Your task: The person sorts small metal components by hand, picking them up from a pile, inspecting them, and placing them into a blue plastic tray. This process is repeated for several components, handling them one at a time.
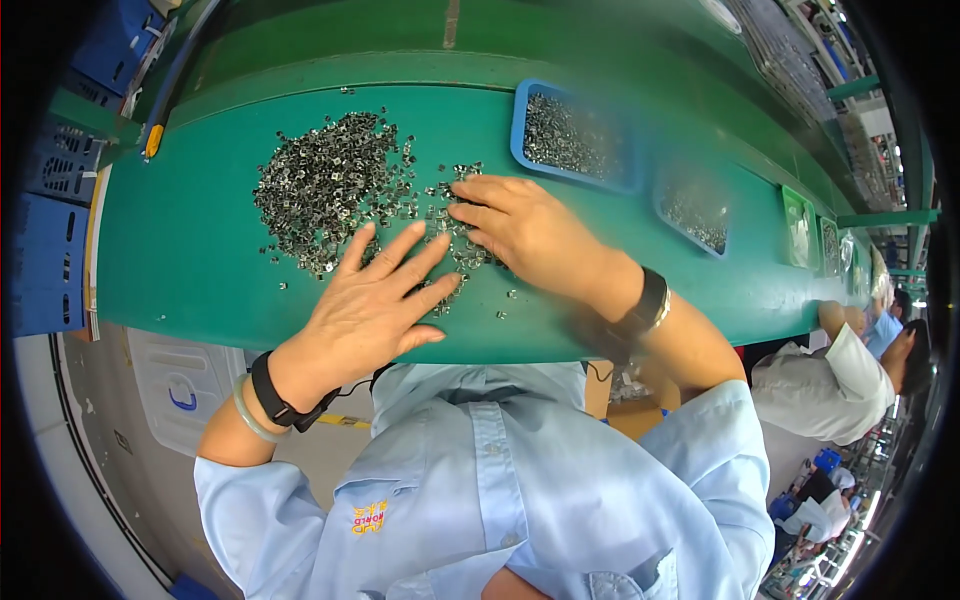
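A large heap of small shiny metal parts (325, 185) lies on the green work surface (190, 240), left of centre. A looser scatter of the same parts (470, 258) spreads to its right, beneath and between my hands. My left hand (375, 305) lies palm down with its fingers spread, the fingertips at the near edge of the heap and the scatter. My right hand (535, 235) reaches in from the right, its fingers stretched out and apart, their tips touching the scattered parts. Neither hand shows a part gripped, though the undersides of the fingers are hidden.
A blue tray (519, 128) full of similar metal parts stands at the back, right of centre. Another blue tray (690, 236) is farther right, partly blurred, with a green tray (790, 205) beyond. A yellow-and-black tool (153, 140) lies far left. A co-worker (825, 385) sits at the right.
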Tool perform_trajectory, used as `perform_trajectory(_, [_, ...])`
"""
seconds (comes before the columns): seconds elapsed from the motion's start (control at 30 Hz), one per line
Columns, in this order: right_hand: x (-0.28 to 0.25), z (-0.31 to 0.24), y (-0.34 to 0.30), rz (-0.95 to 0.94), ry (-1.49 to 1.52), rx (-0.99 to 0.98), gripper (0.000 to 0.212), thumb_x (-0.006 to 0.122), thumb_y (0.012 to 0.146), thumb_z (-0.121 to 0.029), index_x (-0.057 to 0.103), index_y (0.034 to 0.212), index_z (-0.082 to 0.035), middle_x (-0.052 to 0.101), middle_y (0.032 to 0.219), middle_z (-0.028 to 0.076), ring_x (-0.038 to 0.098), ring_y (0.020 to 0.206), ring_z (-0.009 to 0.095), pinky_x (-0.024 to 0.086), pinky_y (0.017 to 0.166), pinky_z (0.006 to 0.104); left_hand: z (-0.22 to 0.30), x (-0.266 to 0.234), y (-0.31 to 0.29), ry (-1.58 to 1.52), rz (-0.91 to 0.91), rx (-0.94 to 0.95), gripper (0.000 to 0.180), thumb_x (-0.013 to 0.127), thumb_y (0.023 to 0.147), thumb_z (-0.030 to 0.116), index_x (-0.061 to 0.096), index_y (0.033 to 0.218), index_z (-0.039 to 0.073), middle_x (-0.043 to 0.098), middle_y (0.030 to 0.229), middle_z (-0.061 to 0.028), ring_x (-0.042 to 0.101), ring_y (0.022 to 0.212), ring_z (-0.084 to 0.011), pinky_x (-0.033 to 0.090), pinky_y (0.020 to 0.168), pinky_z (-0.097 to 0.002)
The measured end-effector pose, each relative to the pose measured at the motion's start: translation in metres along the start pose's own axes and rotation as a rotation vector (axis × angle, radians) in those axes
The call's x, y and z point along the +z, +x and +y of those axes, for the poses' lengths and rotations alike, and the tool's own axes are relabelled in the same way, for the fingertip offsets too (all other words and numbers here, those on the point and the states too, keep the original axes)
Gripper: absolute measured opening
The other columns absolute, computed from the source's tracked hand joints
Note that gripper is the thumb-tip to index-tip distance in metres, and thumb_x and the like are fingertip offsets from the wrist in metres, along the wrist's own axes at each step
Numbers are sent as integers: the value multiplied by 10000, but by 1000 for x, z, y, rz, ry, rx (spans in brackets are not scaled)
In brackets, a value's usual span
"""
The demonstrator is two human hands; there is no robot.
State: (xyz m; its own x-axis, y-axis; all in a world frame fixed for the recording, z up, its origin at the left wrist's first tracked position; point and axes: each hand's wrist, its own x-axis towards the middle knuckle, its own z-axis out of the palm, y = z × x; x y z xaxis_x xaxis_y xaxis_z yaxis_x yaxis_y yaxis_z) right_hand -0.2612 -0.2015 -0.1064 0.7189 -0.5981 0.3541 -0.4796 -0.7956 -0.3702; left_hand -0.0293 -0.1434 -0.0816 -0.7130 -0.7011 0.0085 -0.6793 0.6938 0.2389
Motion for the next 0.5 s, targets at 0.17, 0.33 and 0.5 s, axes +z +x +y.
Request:
perform_trajectory(0.17, [-37,16,-7,179,87,146,299,607,772,-21,600,1070,-38,609,1078,110,558,1019,291,461,867,366,-5,0,3,45,-37,-3,575,644,762,383,499,1262,138,358,1412,-94,287,1322,-277,211,1053,-541])
perform_trajectory(0.33, [-44,21,-51,127,-38,236,283,595,767,3,603,1049,-21,617,1028,117,564,971,300,469,831,378,-4,-1,28,-29,-26,45,586,645,760,387,494,1265,129,367,1404,-96,301,1316,-275,229,1051,-530])
perform_trajectory(0.5, [-44,11,-70,119,-3,234,252,604,757,3,618,1007,-22,612,980,110,563,918,300,468,793,383,7,5,54,-42,-65,227,582,643,765,386,494,1264,125,376,1395,-102,310,1311,-280,239,1048,-525])
